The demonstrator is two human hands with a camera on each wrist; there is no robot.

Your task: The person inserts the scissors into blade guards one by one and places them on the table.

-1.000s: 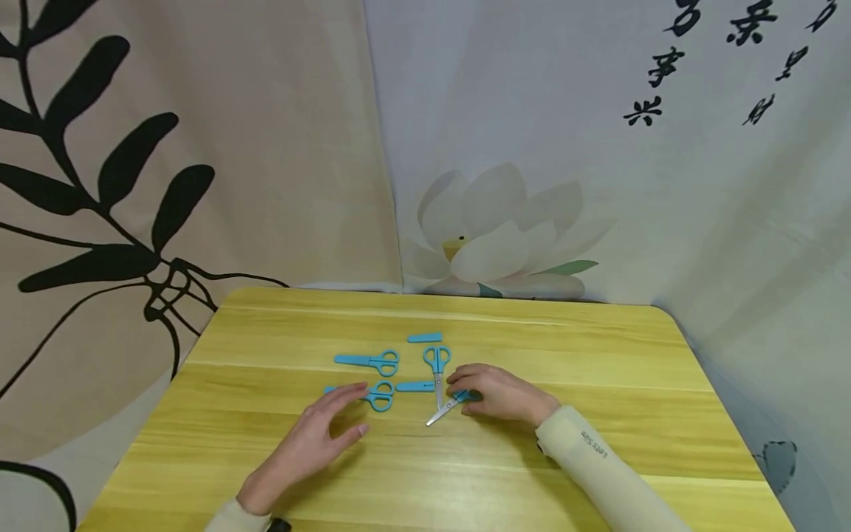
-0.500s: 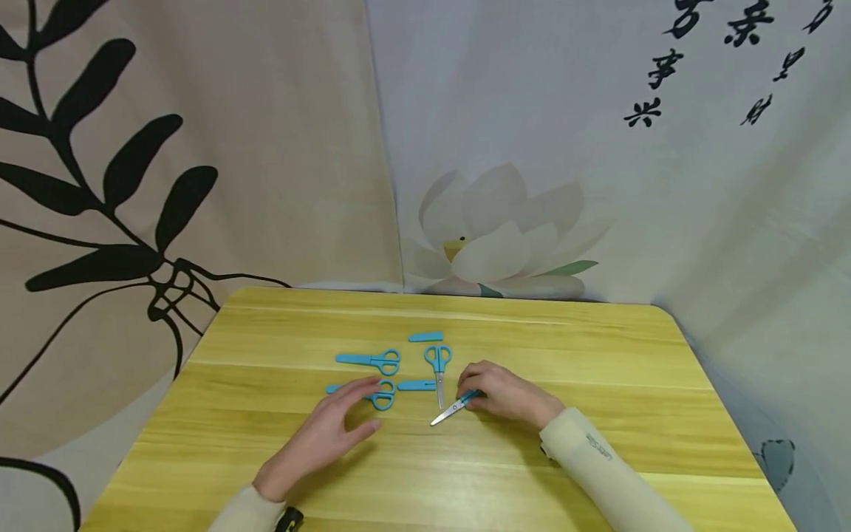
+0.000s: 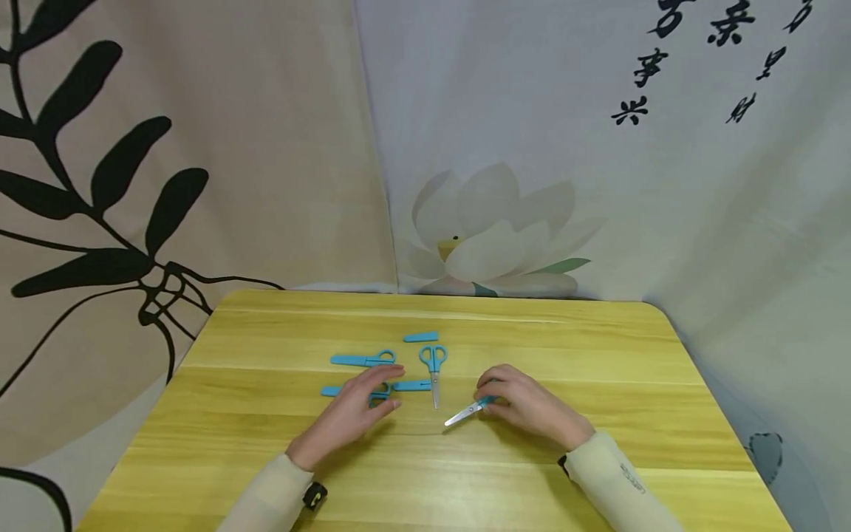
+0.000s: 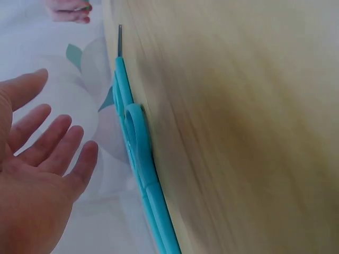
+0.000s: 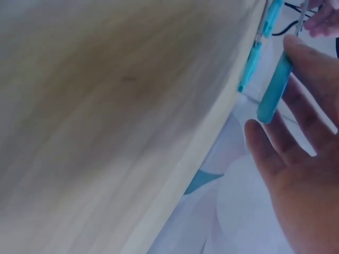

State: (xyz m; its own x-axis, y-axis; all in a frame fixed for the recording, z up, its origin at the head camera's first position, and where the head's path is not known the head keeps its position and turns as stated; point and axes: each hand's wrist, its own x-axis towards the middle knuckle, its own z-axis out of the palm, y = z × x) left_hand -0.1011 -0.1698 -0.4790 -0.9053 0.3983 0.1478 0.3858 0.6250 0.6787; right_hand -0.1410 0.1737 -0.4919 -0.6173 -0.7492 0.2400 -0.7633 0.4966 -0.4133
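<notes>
In the head view my right hand (image 3: 528, 406) pinches the blue handle of a pair of scissors (image 3: 465, 414), bare blades pointing left toward me. The right wrist view shows that blue handle (image 5: 276, 90) held between thumb and fingers, off the table. My left hand (image 3: 352, 410) is spread with nothing in it, above sheathed blue scissors (image 3: 332, 391) that it partly covers. Another sheathed pair (image 3: 355, 360) lies just behind. Unsheathed scissors (image 3: 435, 362) lie between my hands, blades toward me. One blue blade cover (image 3: 412, 385) lies to their left, a second blade cover (image 3: 421, 337) behind them.
The wooden table (image 3: 565, 340) carries all of these near its middle. Behind its back edge hangs a pale curtain (image 3: 299, 185) printed with dark leaves, a lotus and black characters. A dark band (image 3: 315, 495) sits at my left wrist.
My right hand has drawn its scissors rightward and toward me, clear of the unsheathed pair they were against. My left hand has moved right. The head view has shifted slightly.
</notes>
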